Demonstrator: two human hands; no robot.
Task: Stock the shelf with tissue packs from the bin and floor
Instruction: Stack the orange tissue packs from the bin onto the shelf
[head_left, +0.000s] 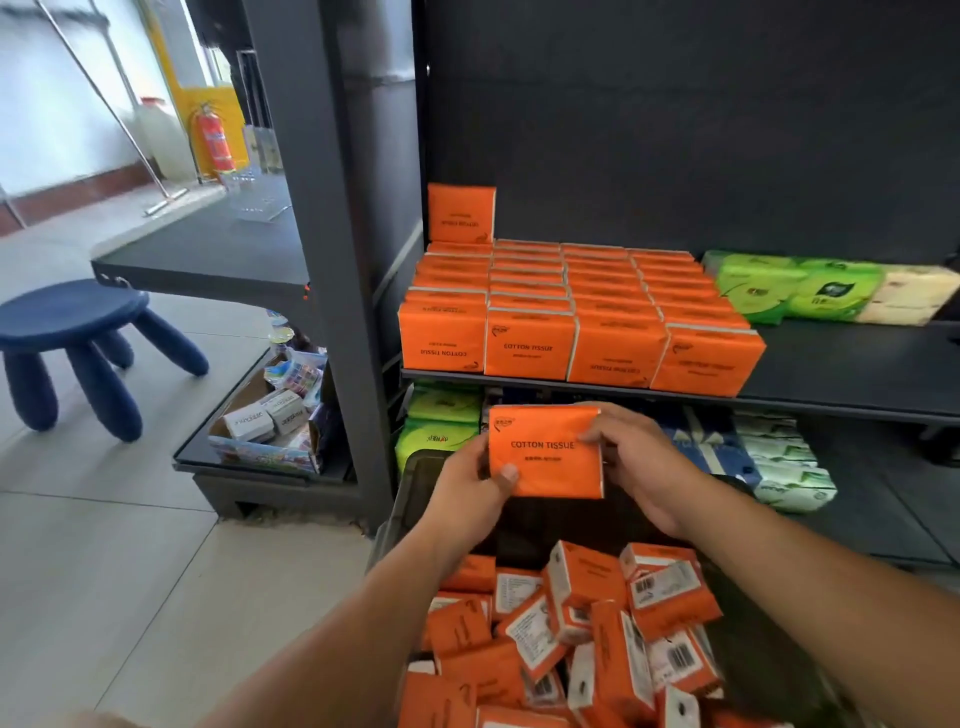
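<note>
— Where is the orange cotton tissue pack (545, 449)?

— Held up between both hands, label facing the camera, above the far end of the dark bin (410, 499) and just below the shelf's (831, 364) front edge.

— How do the hands hold it?

— The left hand (467, 488) grips the lower left corner, thumb on the front. The right hand (639, 457) has its fingers curled round the right edge.

— What's in the bin?

— Loose orange packs (571, 634), jumbled at all angles.

— And on the shelf?

— Four tidy rows of orange packs (571, 306), with one single pack (461, 214) on top at the back left. Green tissue packs (779, 288) lie to their right.

— Anything further out?

— A blue stool (78, 332) on the tiled floor to the left, and a red fire extinguisher (214, 140) beyond it.
</note>
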